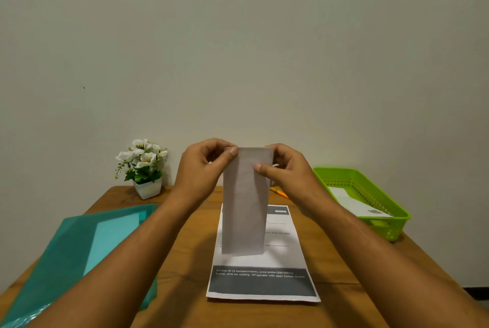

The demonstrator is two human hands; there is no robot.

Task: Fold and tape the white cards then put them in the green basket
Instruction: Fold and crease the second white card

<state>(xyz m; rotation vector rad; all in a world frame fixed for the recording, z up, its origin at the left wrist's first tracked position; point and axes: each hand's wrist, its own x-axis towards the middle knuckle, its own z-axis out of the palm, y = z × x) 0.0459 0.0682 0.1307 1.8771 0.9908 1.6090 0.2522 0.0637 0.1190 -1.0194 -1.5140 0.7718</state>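
A folded white card [244, 211] hangs upright above the middle of the table, narrow and tall. My left hand [203, 166] pinches its top left corner and my right hand [285, 169] pinches its top right edge, thumb on the front face. Below it a printed white sheet [264, 282] with dark grey bands lies flat on the wood. The green basket [370, 190] stands at the right of the table with a white card [354, 203] lying inside it. No tape is in sight.
A teal plastic folder [79, 256] covers the left part of the wooden table [185, 261]. A white pot of artificial flowers [144, 169] stands at the back left by the wall. An orange pen [279, 192] lies behind my right hand.
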